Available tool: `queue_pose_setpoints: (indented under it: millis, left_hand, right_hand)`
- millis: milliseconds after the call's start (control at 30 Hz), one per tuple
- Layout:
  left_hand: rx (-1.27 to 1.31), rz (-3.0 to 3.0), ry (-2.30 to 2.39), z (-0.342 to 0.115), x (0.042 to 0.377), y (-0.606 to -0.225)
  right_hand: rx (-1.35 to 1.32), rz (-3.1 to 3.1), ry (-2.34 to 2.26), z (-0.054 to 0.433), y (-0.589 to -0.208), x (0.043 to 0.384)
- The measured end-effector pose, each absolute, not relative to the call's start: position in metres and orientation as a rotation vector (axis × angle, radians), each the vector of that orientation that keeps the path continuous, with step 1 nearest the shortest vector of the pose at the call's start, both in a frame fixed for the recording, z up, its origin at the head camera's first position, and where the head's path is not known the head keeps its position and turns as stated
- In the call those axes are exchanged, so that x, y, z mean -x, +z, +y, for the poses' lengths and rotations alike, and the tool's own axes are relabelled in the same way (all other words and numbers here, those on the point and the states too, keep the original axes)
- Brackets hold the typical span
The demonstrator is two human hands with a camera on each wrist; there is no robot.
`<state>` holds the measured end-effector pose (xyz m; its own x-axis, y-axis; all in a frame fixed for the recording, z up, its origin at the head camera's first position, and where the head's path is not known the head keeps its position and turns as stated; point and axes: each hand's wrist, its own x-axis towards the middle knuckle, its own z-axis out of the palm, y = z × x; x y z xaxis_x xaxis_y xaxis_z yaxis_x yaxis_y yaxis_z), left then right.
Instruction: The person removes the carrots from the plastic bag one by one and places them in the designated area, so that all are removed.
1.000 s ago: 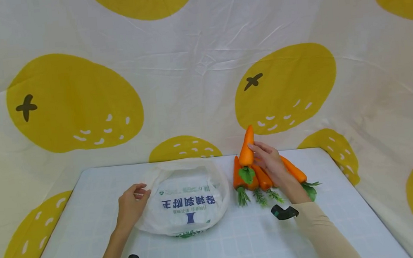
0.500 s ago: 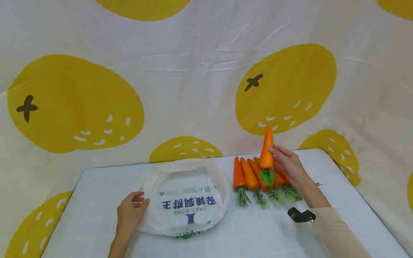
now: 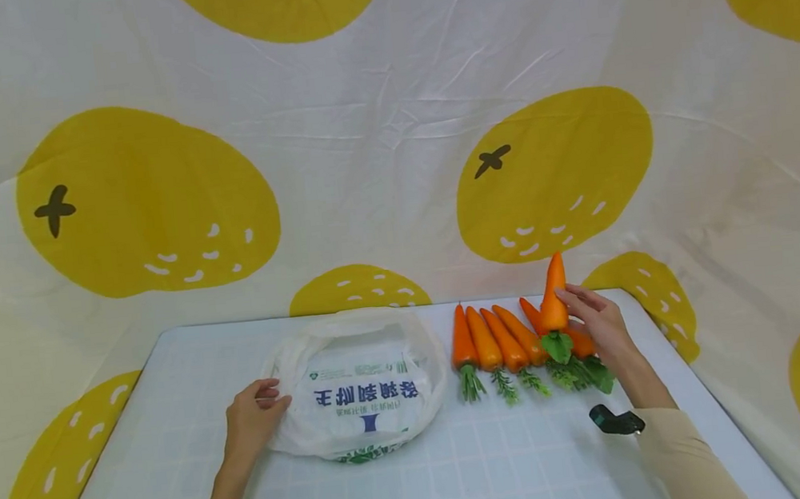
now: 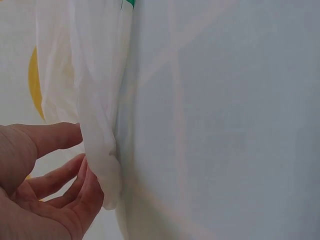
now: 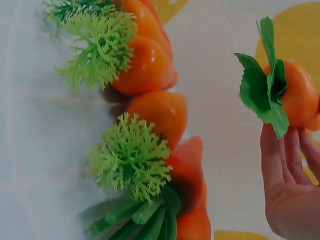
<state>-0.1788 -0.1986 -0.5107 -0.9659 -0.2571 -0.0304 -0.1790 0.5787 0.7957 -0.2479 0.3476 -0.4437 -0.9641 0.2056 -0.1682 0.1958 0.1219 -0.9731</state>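
My right hand holds an orange carrot with broad green leaves, its tip pointing up. The same carrot shows at the right of the right wrist view, above the fingers. Below the held carrot lies a row of several other carrots with green tops; it partly covers those at the row's right end. My left hand is at the left rim of a white plastic bag with printed characters. In the left wrist view, loosely bent fingers and the thumb touch the bag's edge, with a gap between them.
The bag stands with its mouth wide, left of the carrot row. Both are on a pale checked table. A white cloth with yellow fruit prints hangs behind the table's back edge.
The right hand has moved right with the carrot, uncovering the left part of the row. The left hand has shifted slightly toward me along the bag's rim. The bag has barely moved.
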Motion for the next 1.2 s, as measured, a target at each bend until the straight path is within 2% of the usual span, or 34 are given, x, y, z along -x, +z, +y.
queue_pose_setpoints:
  millis: [400,733,1200]
  left_hand:
    - [-0.368,-2.712,-1.376,-0.2,0.178,-0.512]
    - [-0.382,-2.722,-1.363,-0.203,0.178,-0.515]
    - [-0.357,-2.732,-1.38,-0.203,0.176,-0.514]
  right_hand:
    - [0.425,-2.226,2.081,0.382,-0.448,0.242]
    - [0.564,-2.253,1.966,0.4,-0.452,0.242]
    - [0.602,-2.567,1.651,0.43,-0.458,0.241]
